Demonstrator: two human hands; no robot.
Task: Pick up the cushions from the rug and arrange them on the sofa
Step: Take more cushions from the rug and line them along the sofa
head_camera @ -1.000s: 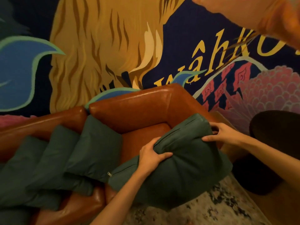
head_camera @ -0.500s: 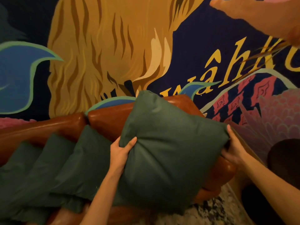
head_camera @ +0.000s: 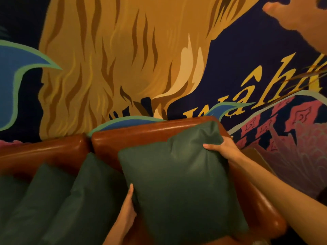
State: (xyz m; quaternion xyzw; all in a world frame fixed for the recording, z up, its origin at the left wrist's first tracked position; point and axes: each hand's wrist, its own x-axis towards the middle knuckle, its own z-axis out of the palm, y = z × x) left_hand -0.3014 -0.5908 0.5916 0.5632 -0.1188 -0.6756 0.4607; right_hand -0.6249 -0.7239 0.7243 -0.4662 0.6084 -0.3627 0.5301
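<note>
Head view, looking down at the right-hand end of a brown leather sofa (head_camera: 145,138), and here is a dark green cushion (head_camera: 178,175) propped upright against the backrest, tilted a little, its top corner reaching the top edge of the backrest. The left hand (head_camera: 126,212) is pressed flat along the cushion's lower left edge, fingers (head_camera: 130,192) straight and pointing up, palm against the fabric rather than wrapped round it. The right hand (head_camera: 223,147) is up at the cushion's upper right side, thumb lying across the front face and the other fingers tucked behind, out of sight, so that is a grip on the edge. The cushion's lower right corner sits over the sofa's rounded armrest (head_camera: 265,214). To the left, three more green cushions lean in a row along the seat: the nearest one (head_camera: 95,191) just beside the held cushion and partly behind the left hand, a second (head_camera: 44,197) overlapping it, and a third (head_camera: 8,190) cut off at the frame's edge. Behind the sofa, a painted mural wall (head_camera: 123,59) with golden strands and yellow lettering.
</note>
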